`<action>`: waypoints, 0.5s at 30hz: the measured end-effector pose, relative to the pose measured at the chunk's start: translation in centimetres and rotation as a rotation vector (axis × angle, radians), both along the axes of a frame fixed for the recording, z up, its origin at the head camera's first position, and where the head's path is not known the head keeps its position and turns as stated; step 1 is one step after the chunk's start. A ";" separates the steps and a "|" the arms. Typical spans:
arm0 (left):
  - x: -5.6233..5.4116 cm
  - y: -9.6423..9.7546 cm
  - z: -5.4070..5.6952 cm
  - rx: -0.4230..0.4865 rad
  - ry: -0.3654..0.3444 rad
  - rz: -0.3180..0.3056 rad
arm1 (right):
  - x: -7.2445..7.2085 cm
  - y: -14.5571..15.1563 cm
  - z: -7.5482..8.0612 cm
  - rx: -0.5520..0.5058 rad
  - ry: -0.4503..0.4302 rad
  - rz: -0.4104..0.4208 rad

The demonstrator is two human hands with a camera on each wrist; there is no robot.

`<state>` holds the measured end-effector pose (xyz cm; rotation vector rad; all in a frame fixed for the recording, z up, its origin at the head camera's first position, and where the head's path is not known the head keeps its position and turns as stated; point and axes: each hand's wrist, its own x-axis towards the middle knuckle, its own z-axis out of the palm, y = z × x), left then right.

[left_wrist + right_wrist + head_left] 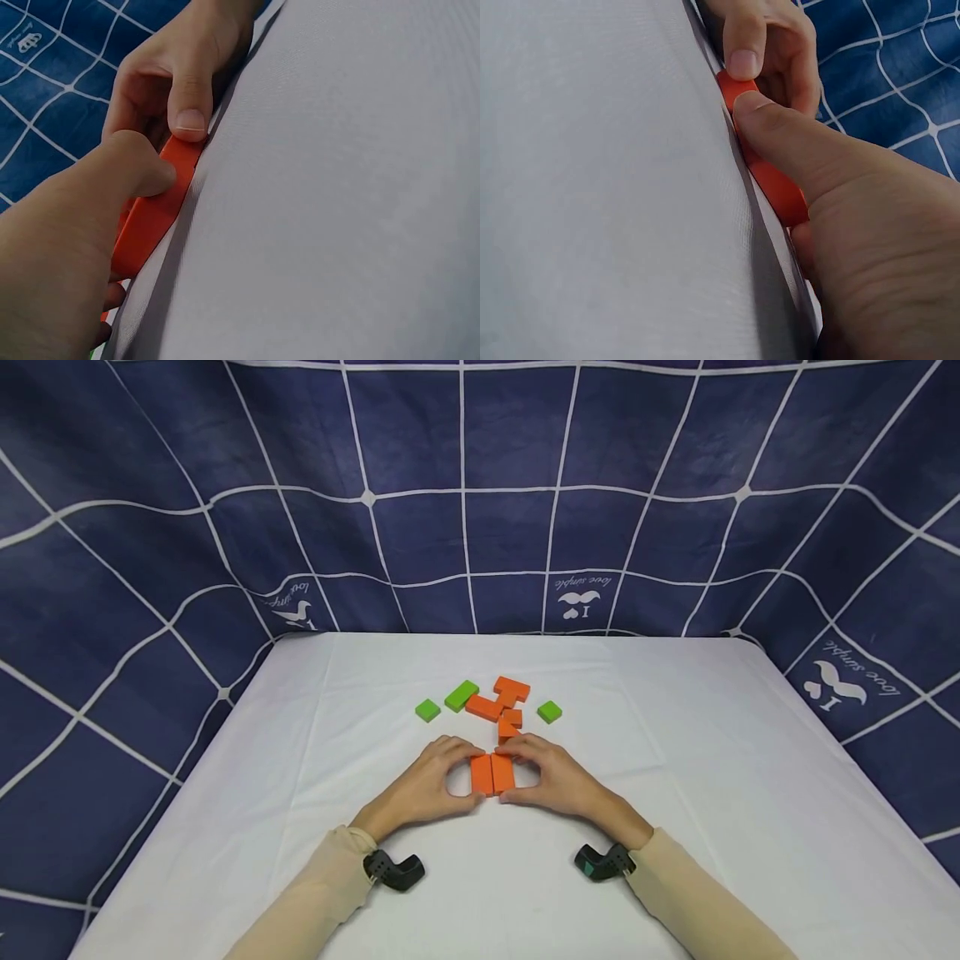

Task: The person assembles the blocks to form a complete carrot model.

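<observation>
Two orange rectangular blocks lie side by side on the white table, their long sides nearly together. My left hand (427,783) pinches the left orange block (481,776) between thumb at the near end and fingers at the far end. In the same manner my right hand (566,782) holds the right orange block (503,774). The left wrist view shows an orange side face (154,225) under the left thumb. From the right wrist, the right thumb (769,124) presses on the orange near face. Most of the other fingers are hidden in both wrist views.
Just beyond the hands sits a loose cluster of several orange blocks (484,707). Around it lie a small green block (428,710), a longer green block (461,696) and another small green block (550,712). A blue gridded curtain (517,527) surrounds the white-covered table (675,710).
</observation>
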<state>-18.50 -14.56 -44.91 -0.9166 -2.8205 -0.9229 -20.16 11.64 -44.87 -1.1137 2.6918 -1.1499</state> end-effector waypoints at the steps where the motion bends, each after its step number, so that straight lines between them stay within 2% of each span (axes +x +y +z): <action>1: 0.0 0.0 -0.1 -0.002 0.000 0.003 | 0.1 0.0 0.0 0.004 0.000 -0.002; 8: 0.1 -0.1 -0.7 -0.012 0.028 0.009 | 0.3 0.0 0.0 0.026 -0.010 -0.011; 15: 0.1 -0.1 -0.7 -0.019 0.047 0.016 | 0.3 0.0 0.0 0.026 -0.009 -0.004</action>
